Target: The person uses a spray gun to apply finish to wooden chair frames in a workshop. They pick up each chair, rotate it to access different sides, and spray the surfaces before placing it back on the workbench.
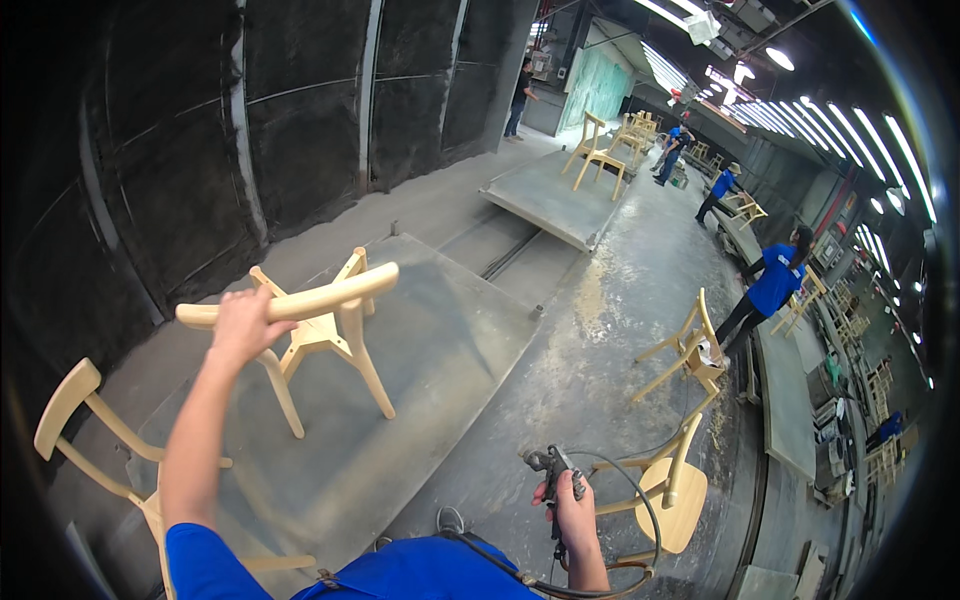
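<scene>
A: The left hand (245,325) closes over the curved back rail (340,291) of a pale wooden chair (315,330), fingers across the top, on the near grey platform (450,330) at left. Why there?

B: The rail is probably the handiest hold, steadying the splayed frame at arm's length.

A: And the right hand (575,510)?

B: Wrapped around a black spray gun (548,465), low and well apart from the chair, likely to hold the nozzle clear of the wood. Whether the trigger is pressed, I cannot tell.

A: The count?

B: One gun, one hose (657,530) looping at right. One chair in hand, another chair (67,408) at near left, and to the right a nearer chair (680,510) and a farther chair (708,325). Two platforms: on the far platform (530,205), one chair (600,155) fronts a cluster too overlapped to number.

A: People?

B: One co-worker (775,280) in blue stands closest, at right; several others work farther off.
</scene>
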The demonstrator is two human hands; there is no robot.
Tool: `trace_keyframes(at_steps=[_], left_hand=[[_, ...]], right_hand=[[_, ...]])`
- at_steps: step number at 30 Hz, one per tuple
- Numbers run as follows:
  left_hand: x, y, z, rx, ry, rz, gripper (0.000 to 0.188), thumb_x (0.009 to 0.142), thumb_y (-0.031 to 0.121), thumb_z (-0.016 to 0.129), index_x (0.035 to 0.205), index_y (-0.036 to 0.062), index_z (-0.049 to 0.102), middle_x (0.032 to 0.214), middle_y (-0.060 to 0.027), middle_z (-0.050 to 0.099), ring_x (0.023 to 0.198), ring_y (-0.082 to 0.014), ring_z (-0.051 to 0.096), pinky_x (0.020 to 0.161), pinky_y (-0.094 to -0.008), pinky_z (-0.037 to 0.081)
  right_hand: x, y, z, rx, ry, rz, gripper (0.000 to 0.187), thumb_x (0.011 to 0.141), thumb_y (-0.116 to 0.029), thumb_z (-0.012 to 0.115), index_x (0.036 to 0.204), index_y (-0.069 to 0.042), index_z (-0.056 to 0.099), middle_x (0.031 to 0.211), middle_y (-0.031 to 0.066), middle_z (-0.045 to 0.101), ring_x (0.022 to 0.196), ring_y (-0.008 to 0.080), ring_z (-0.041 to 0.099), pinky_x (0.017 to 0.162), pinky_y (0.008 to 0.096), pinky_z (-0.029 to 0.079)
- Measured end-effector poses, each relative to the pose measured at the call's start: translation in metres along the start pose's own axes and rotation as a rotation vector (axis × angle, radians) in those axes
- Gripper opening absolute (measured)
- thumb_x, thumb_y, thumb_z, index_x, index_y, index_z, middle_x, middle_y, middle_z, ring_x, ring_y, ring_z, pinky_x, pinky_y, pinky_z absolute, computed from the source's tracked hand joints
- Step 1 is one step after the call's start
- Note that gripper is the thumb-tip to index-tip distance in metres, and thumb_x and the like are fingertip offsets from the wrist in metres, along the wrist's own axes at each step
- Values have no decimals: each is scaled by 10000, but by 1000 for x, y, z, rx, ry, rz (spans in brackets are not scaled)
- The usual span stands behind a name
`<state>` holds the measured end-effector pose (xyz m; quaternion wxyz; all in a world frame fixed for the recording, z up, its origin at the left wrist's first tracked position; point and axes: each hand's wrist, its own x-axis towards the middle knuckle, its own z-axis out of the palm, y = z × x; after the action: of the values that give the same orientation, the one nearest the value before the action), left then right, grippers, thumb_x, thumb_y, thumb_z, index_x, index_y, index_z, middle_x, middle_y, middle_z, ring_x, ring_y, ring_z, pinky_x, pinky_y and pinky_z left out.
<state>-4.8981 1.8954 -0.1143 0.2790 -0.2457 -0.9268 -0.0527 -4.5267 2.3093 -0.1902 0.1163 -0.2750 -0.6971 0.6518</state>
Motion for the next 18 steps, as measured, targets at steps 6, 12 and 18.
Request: trace_keyframes(at_steps=[6, 12, 18], left_hand=[[62, 82, 37, 15, -79, -148, 556, 809, 538, 780, 972, 30, 622, 862, -174, 710, 834, -362, 703, 784, -476, 511], [56, 126, 22, -335, 100, -110, 374, 954, 327, 668, 1198, 44, 658, 1138, -193, 675, 1095, -348, 648, 942, -459, 482], [6, 147, -80, -1137, 176, 66, 310, 965, 194, 629, 1238, 72, 711, 1413, -208, 572, 1332, -338, 538, 1099, -452, 416]], right_hand=[[-2, -3, -1, 43, 7, 46, 367, 1097, -390, 459, 1152, -54, 599, 870, 52, 698, 782, 124, 670, 566, 244, 461], [-1, -10, 0, 43, -3, 32, 362, 1092, -389, 470, 1141, -53, 597, 865, 51, 701, 786, 122, 669, 568, 241, 455], [2, -18, 6, 26, -7, 40, 343, 1090, -374, 482, 1129, -53, 596, 862, 49, 700, 780, 113, 663, 560, 241, 450]])
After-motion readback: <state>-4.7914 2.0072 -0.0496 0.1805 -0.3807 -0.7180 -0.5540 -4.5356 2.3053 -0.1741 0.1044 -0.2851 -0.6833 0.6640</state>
